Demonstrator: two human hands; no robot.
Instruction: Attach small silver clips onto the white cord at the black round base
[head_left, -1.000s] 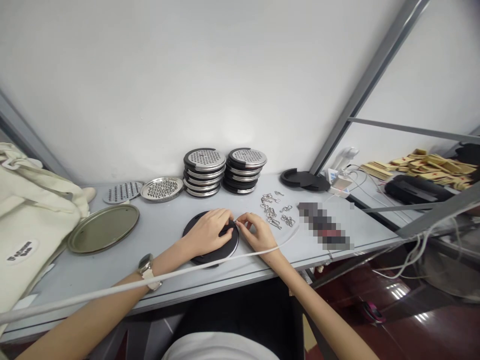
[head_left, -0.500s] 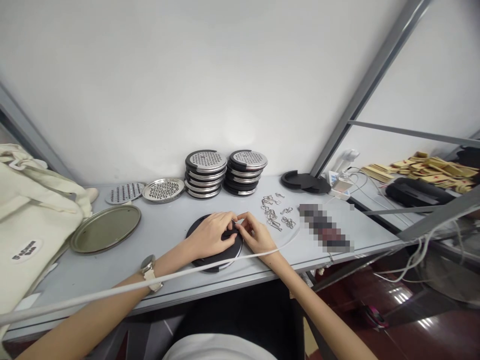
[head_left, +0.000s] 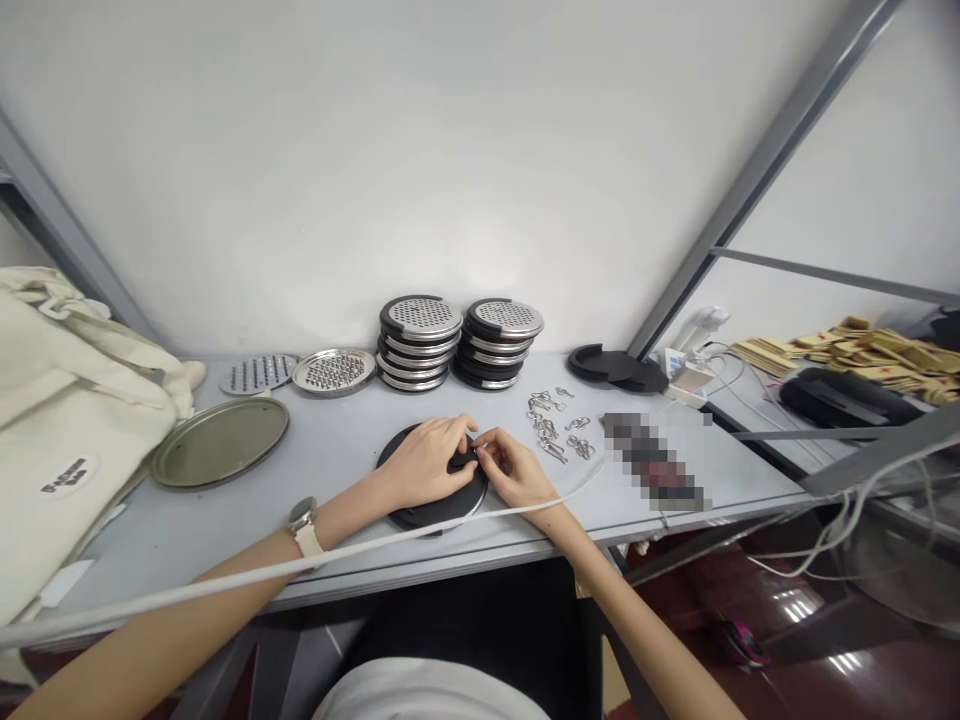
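Observation:
In front of me lies a black round disc (head_left: pixel 431 512) with a pale metal rim showing at its right edge. My left hand (head_left: pixel 435 462) rests over it, thumb and fingers curled toward each other on a small raised black part. My right hand (head_left: pixel 511 470) is closed in a pinch at the disc's upper right edge, beside my left fingertips. Whatever it pinches is too small to make out. Just right of my hands are several small metal clasps (head_left: pixel 549 428) lying loose. A white cable (head_left: pixel 360 545) crosses in front of my wrists.
Two stacks of round graters with black holders (head_left: pixel 421 345) (head_left: pixel 501 345) stand by the wall. Left are loose grater discs (head_left: pixel 334 371), a round tray (head_left: pixel 221 443) and a cream bag (head_left: pixel 82 420). Black holders (head_left: pixel 615 368) and a charger (head_left: pixel 691 375) sit right, near a metal post (head_left: pixel 750 220).
The view has shifted slightly. My left fingers have drawn a little apart from the right fingertips, while both hands stay at the disc.

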